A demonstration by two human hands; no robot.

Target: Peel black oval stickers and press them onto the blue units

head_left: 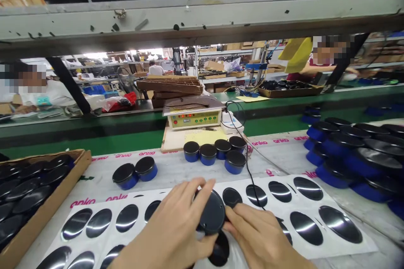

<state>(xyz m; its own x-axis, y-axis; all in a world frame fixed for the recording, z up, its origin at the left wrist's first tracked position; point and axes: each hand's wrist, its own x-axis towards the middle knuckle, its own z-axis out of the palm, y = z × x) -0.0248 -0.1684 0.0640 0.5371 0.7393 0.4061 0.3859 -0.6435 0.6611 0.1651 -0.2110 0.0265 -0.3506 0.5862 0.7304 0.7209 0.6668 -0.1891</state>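
My left hand is wrapped round a round black part, fingers over its far side and thumb below. The part is tilted, its dark flat face with small holes toward me. Pressed against its right edge are the closed fingertips of my right hand. Whether they pinch anything small besides the part is hidden. Beneath both hands lie white sheets carrying rows of glossy black round stickers. One black disc shows directly under the held part.
Several blue round pieces with black tops stand behind the sheets; more are stacked at right. A cardboard box of black-topped pieces sits at left. A control unit, a cable and an overhead shelf are ahead. Co-workers sit beyond.
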